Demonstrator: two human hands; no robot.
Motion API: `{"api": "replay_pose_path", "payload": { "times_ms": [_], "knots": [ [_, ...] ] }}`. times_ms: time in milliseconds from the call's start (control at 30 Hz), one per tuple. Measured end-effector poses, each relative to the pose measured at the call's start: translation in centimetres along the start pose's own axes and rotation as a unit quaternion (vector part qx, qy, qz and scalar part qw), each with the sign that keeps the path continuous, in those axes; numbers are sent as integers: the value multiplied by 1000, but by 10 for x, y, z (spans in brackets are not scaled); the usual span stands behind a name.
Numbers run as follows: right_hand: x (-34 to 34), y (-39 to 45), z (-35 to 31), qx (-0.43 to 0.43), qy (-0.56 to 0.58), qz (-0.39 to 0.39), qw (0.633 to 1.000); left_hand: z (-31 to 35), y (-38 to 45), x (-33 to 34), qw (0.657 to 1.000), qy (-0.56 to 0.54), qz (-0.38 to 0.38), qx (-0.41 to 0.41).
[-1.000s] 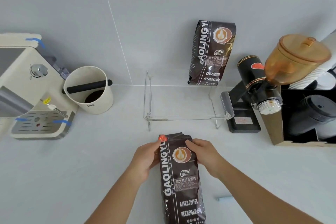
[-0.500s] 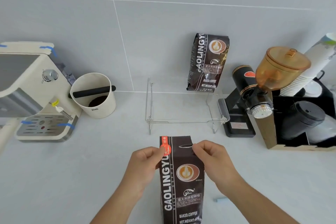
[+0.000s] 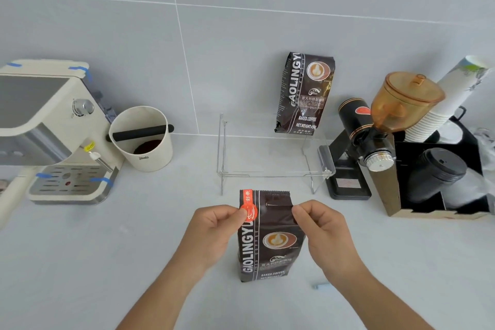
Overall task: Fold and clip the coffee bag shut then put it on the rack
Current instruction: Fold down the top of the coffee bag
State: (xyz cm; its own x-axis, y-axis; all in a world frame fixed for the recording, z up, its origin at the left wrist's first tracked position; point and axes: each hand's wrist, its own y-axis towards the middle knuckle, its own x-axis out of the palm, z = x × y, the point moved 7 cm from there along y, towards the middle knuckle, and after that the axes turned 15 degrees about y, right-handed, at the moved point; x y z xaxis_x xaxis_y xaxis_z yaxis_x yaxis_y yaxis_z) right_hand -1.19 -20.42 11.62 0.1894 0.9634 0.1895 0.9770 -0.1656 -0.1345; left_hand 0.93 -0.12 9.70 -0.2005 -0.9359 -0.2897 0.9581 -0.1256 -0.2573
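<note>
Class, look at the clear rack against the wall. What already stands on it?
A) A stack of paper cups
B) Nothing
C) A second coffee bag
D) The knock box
C: a second coffee bag stands upright on the right end of the clear rack, leaning at the wall, while both hands hold the other bag on the counter.

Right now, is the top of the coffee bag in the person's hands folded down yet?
Not yet. The coffee bag stands upright on the counter, its crimped top edge flat and straight, pinched at either side by the left hand and right hand.
</note>
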Motion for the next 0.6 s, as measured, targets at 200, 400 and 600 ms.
{"api": "replay_pose_path", "payload": {
  "times_ms": [200, 400, 600],
  "knots": [
    [0, 5, -4, -8, -72, -19, 997, 15, 5, 5, 999, 9, 32, 21],
    [-2, 6, -9, -25, -126, -10, 992, 19, 2, 1, 998, 30, 29, 48],
    [-4, 6, -4, 6, -74, -4, 997, 16, 0, 0, 999, 22, 27, 39]
  ]
}}
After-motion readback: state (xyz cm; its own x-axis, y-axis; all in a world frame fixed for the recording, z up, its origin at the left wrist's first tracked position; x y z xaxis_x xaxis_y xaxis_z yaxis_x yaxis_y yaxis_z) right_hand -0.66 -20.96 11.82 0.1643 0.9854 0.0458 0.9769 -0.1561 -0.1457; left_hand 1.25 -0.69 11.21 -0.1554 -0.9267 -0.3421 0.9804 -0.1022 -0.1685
